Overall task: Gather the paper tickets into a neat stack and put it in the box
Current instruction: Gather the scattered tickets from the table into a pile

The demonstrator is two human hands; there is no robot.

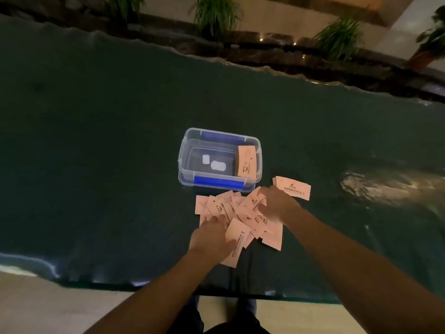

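Tickets (237, 214), pink and loosely overlapping, are lying scattered on the dark table (96, 165) just in front of the clear box (183, 150). You are pressing your left hand (212, 239) flat on the near side of the pile, fingers spread. Your right hand (277, 203) is resting on the far right side, fingers loosely curled; what it is gripping cannot be told. A neat stack (245, 161) is sitting inside the box's right end, and another small stack (292, 188) is lying beside your right hand.

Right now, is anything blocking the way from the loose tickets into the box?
Nothing visible does. The clear plastic box with blue latches sits lidless just beyond the scattered pink paper tickets. A neat ticket stack already fills its right end; the rest of the floor looks free.
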